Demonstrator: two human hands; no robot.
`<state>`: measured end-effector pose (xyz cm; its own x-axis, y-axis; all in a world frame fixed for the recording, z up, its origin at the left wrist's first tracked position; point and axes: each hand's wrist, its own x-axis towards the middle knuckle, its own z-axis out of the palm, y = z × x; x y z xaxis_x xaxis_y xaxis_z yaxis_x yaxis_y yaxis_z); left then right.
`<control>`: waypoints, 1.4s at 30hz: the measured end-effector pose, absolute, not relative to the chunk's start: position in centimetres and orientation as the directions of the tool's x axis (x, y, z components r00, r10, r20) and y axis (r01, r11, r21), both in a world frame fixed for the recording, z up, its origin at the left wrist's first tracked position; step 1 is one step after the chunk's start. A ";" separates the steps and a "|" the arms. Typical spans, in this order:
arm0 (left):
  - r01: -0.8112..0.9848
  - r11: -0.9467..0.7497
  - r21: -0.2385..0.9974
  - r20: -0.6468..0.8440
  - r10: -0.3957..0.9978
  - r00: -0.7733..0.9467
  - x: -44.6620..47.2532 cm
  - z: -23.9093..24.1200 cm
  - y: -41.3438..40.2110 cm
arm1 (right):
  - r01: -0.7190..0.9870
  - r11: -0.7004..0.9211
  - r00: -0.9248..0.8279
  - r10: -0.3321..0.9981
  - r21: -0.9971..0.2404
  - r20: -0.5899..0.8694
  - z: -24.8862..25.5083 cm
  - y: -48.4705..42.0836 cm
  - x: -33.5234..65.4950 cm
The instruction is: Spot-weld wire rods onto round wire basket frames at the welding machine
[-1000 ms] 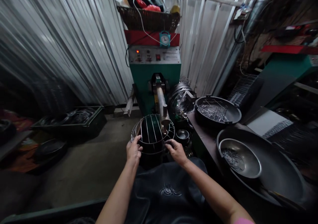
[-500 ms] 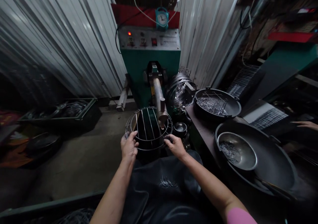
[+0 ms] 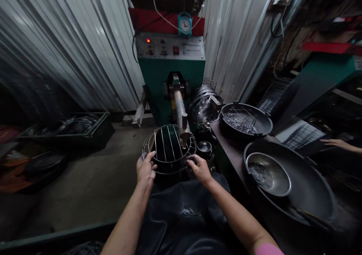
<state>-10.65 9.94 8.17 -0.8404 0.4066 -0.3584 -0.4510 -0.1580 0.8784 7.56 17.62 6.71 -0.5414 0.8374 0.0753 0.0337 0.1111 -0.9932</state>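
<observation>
Both hands hold a round wire rack made of metal rings with several straight bars across it. My left hand is closed on its near left rim, thumb on top. Pinched at the near right rim is my right hand; whether a small wire piece is also in its fingers I cannot tell. The rack's right side lies under the tip of the thick metal arm of a green machine. Several short curved wires rest on the dark apron over my lap.
To the right, a large black pan holds a metal bowl with small wire pieces. Behind it stands another wire-filled pan. A wire coil sits beside the machine. Another person's hand shows far right. Left is a green bin.
The view has shifted slightly. Both hands keep their grip on the wire rack, which stays under the machine arm. The other person's hand at the far right has moved left.
</observation>
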 end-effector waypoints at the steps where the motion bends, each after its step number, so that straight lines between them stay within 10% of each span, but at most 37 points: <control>1: -0.443 -0.146 0.885 -0.358 0.396 -0.846 -10.6 8.2 9.9 | 0.061 0.123 -0.550 0.833 -0.991 0.069 6.3 17.8 7.5; 42: -0.501 -0.109 0.859 -0.449 0.311 -0.838 -11.5 7.6 12.8 | -0.005 0.058 -0.595 0.802 -0.998 0.050 7.5 20.8 5.7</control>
